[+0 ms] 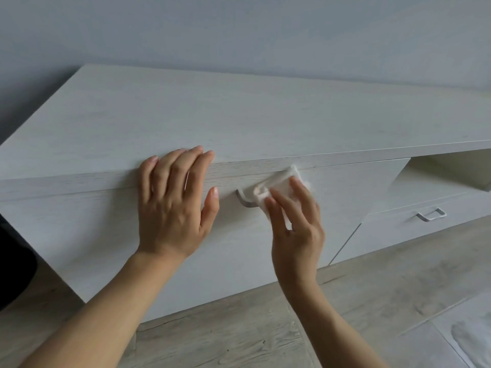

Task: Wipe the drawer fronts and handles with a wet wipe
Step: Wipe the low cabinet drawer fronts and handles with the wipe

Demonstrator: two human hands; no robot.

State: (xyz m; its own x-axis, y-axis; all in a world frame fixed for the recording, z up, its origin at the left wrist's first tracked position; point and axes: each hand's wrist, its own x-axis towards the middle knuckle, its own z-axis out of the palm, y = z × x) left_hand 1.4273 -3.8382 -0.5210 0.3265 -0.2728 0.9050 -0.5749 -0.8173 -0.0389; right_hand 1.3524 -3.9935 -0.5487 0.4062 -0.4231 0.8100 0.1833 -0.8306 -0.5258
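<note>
A pale wood-grain drawer front (pixel 106 235) fills the middle of the view. Its metal handle (pixel 243 201) shows only at its left end. The rest of the handle lies under a white wet wipe (pixel 276 185). My right hand (pixel 295 224) pinches the wipe between thumb and fingers and presses it against the handle. My left hand (pixel 175 200) rests flat with straight fingers on the front edge of the cabinet top, left of the handle. A second, lower drawer (pixel 393 224) with its own metal handle (pixel 431 214) sits at the right.
The cabinet top (pixel 239 115) stretches back to a grey wall. An open shelf recess (pixel 451 168) lies at the upper right. Light wooden floor (pixel 372 301) runs below the cabinet. A dark object (pixel 13 261) stands at the left edge.
</note>
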